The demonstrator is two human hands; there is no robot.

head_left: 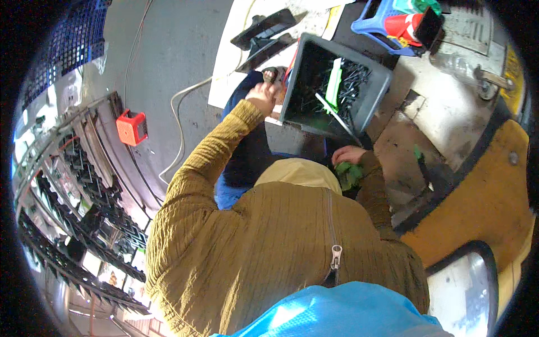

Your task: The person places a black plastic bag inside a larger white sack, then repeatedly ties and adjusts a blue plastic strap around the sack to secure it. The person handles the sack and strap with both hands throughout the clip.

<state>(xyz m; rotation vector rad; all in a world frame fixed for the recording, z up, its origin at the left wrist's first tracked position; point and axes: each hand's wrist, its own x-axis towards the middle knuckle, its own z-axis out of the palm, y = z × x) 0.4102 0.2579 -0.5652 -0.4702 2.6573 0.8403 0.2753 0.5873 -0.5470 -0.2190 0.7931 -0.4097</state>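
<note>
My left hand is left of a dark grey plastic bin, next to its near-left wall. Its fingers bend over something small and brownish that I cannot make out. My right hand is below the bin's near-right corner, its fingers curled and partly hidden. Under its wrist shows a crumpled leafy-green thing. Inside the bin lie many thin black pieces. A bright green, long-handled tool rests on them, and a pale, slim rod slants toward the near rim.
Black moulded parts lie on a white sheet beyond my left hand. A blue plastic stool holds a red container. Left are an orange-red box, a pale cable and racks of black parts; an orange-yellow panel stands right.
</note>
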